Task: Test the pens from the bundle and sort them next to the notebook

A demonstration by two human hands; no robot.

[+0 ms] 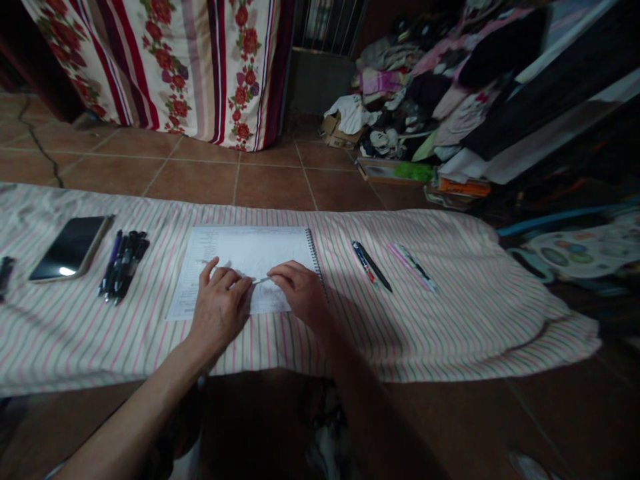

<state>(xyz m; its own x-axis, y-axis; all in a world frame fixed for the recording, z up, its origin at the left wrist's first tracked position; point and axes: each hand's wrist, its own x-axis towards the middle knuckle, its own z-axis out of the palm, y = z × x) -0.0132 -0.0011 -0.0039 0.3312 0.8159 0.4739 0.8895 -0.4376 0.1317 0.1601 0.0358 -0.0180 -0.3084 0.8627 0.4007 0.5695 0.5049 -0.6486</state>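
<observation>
A spiral notebook (pixel 260 245) lies open on a striped cloth, its coil along the right side. Over its lower half, my left hand (pixel 223 297) pinches one end of a thin pale rod (pixel 261 280), which looks like a pen refill. The other end sits between the fingertips of my right hand (pixel 297 287). The left index finger is raised, while the thumb side closes on the rod. A small slim piece near that finger is too blurred to name.
Left of the notebook are a bunch of pens (pixel 123 263) and a phone (pixel 70 248). To the right lie two darker pens (pixel 370 265) and a pair of lighter pens (pixel 413 267). Beyond the striped cloth (pixel 475 300) are a floral curtain (pixel 200 67) and piled clothes (pixel 400 87).
</observation>
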